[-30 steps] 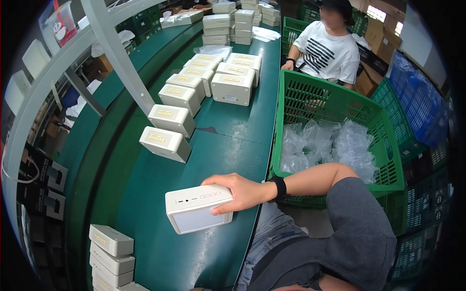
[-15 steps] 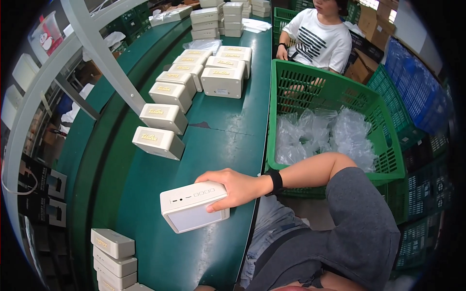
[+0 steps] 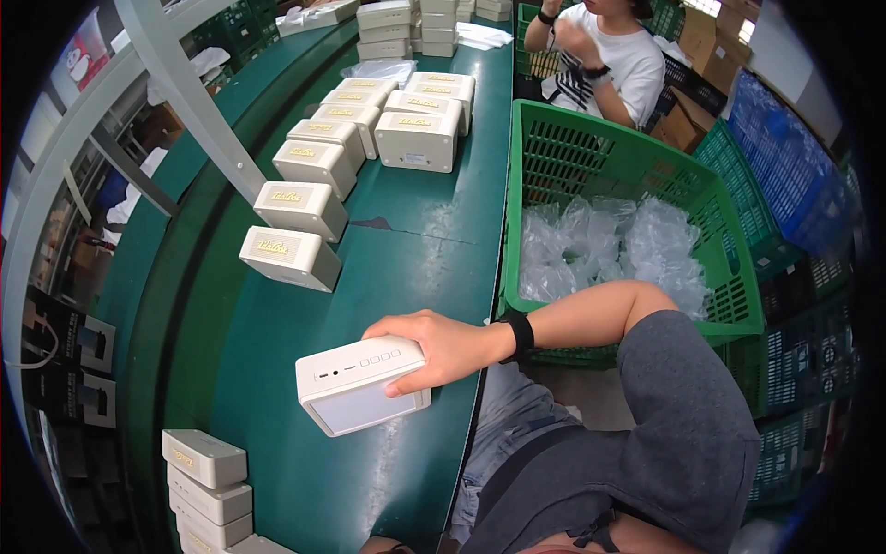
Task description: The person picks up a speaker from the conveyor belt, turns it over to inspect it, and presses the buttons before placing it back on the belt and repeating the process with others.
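A cream box-shaped electronic device (image 3: 323,380) is held in my right hand (image 3: 420,349). My thumb presses the pale front panel's edge, and my fingers wrap over the far side. Small ports and a row of square buttons show on its upper face; the panel is tilted towards the lower edge of the view. The device is over the green work surface (image 3: 369,249). Of my left hand (image 3: 380,545), only a sliver beside a dark wristband shows at the lower edge, its fingers out of sight.
Rows of similar cream devices (image 3: 293,254) with gold lettering stand farther up the surface. A stack (image 3: 208,462) of them rises at lower left. To the right is a green crate (image 3: 637,152) holding clear plastic bags (image 3: 591,245). Behind it sits a person (image 3: 600,65) in white.
The view has shifted slightly, while my right hand keeps its grip on the device. Beyond the crate, the other person's hands have risen to chest and face height.
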The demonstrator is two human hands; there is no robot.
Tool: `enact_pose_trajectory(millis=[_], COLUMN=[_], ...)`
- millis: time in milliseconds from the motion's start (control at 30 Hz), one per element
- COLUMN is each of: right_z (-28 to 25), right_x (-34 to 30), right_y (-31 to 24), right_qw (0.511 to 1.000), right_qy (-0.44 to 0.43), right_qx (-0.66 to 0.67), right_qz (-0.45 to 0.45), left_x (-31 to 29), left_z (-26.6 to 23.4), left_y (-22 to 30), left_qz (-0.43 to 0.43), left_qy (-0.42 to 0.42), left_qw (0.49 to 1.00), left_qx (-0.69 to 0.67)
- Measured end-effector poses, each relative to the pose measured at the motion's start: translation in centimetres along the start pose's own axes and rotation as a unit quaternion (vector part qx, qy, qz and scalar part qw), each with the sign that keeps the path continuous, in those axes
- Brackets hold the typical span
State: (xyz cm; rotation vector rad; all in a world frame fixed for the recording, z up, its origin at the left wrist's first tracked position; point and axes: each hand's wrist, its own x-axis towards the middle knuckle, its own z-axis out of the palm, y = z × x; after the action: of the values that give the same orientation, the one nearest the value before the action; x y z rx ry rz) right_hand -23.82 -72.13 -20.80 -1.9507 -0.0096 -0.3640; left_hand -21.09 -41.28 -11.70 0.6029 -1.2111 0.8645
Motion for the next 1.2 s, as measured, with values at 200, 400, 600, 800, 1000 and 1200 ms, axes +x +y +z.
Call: enact_pose_trajectory(millis=[200,400,600,800,1000,1200], right_z=[0.2,0.4,0.5,0.2,0.0,-0.2], right_x=[-0.1,-0.2,-0.4,-0.7,-0.8,0.2], right_y=[0.1,0.1,0.0,0.1,-0.3,0.2], right_qw=[1.0,1.0,0.999,0.999,0.997,0.984], right_qy=[-0.002,-0.005,-0.011,-0.004,-0.008,0.001], right_qx=[0.0,0.007,0.02,0.018,0.067,0.149], right_qz=[0.006,-0.003,-0.041,-0.041,0.04,0.095], left_x=[0.0,0.2,0.6,0.5,0.5,0.9], left_z=[0.4,1.3,2.2,2.9,3.5,4.4], left_y=[-0.4,-0.5,-0.4,-0.3,-0.1,-2.4], left_qz=[0.005,0.014,0.035,0.067,0.106,0.192], left_qy=[0.004,0.002,0.008,0.021,0.044,0.099], left_qw=[1.0,1.0,0.999,0.997,0.991,0.96], left_qx=[-0.005,0.002,0.019,0.038,0.075,0.179])
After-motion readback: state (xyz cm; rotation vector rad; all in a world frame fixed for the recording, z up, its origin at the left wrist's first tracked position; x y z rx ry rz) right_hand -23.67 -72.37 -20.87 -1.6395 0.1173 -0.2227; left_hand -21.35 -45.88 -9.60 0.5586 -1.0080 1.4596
